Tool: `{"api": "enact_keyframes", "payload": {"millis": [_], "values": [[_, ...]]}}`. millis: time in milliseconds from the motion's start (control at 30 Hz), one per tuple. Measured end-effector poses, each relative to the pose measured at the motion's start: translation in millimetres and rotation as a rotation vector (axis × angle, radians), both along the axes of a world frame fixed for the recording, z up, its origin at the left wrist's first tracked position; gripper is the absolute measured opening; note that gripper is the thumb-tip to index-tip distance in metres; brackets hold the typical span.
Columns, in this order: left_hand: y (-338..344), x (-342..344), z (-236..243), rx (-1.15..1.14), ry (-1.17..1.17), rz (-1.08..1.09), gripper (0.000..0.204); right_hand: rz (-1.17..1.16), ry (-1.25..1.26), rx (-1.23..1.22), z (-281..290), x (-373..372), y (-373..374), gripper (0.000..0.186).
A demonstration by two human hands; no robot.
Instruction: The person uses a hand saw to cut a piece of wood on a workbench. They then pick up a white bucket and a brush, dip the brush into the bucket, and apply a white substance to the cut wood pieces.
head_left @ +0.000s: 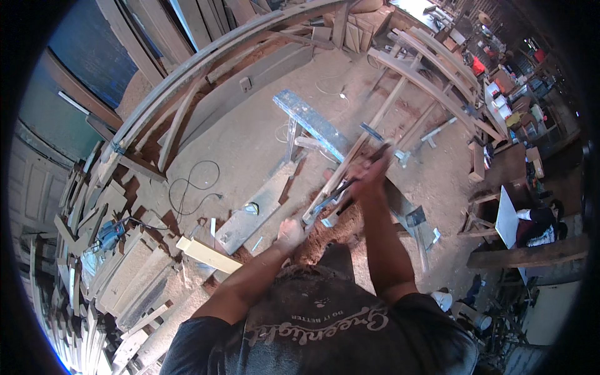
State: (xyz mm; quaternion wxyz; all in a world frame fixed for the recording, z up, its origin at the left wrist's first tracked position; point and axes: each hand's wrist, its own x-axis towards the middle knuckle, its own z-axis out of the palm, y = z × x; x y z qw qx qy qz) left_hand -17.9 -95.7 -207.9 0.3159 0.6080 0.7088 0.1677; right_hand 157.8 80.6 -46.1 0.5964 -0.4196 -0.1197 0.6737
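My left hand (291, 233) is closed round the near end of a long narrow wooden strip (362, 139) that slants away to the upper right. Farther up that strip my right hand (369, 170) is smeared by motion, so its fingers do not show clearly. A dark, slim, bar-like tool (337, 190) runs along the strip and under my right hand; its exact kind is unclear. Just beyond that hand a short blue piece (371, 130) lies across the strip. A worn blue-topped bench (309, 120) stands left of the strip, its near end close to it.
Reddish sawdust (312, 247) covers the floor below my hands. On the left are a sawdust-covered board (259, 201), a black cable (195, 187), a blue power tool (111, 234) and heaped planks. Curved wooden frames (431, 94) stand far right; a person (540, 225) is at the right edge.
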Motion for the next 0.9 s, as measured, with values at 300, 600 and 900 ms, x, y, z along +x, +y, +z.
{"api": "enact_keyframes", "payload": {"millis": [300, 600, 900], "values": [[-12.9, 16.8, 4.2, -0.016, -0.027, 0.090, 0.057, 0.038, -0.755, 0.116, 35.2, 145.8, -6.6, 0.041], [-73.1, -31.0, -119.9, -0.115, -0.183, 0.200, 0.054, 0.108, -1.695, 0.471, -24.9, 186.9, 18.9, 0.044], [-277.2, -90.8, -78.7, -0.456, -1.298, 1.544, 0.093, 0.696, -1.667, 0.716, -28.0, 151.3, 11.2, 0.056]]}}
